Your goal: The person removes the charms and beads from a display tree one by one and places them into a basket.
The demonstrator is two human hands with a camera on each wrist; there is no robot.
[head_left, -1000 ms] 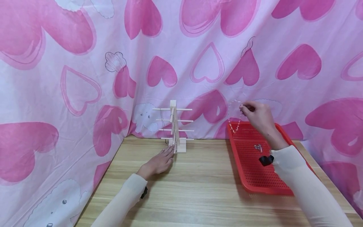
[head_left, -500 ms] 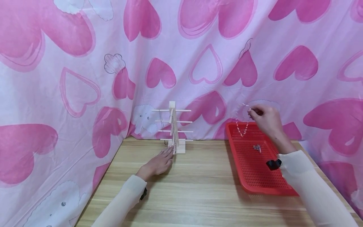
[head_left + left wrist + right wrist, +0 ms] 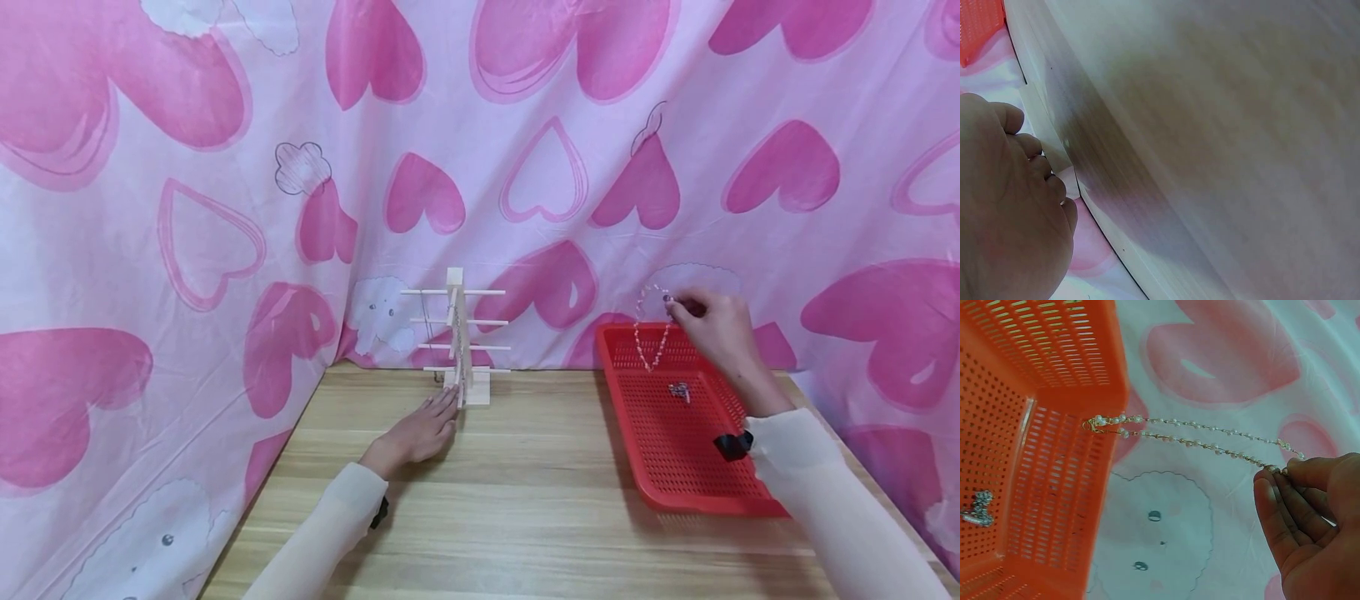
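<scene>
My right hand pinches a pearl-beaded necklace between thumb and fingertips. The necklace hangs as a loop over the far end of the red basket; a gold clasp shows at its low end in the right wrist view. Over at the left, my left hand lies with extended fingers on the foot of a wooden jewelry stand. Thin chains hang from the stand's pegs. In the left wrist view the palm side of the left hand shows beside the pale wooden base.
Inside the basket lies a small bunch of silver chain jewelry. A pink heart-print cloth rises behind and beside the wooden table. Bare tabletop stretches between the stand and the basket.
My right hand has moved right and slightly down with the necklace, whose loop now hangs lower over the basket. The left hand has stayed at the stand's foot.
</scene>
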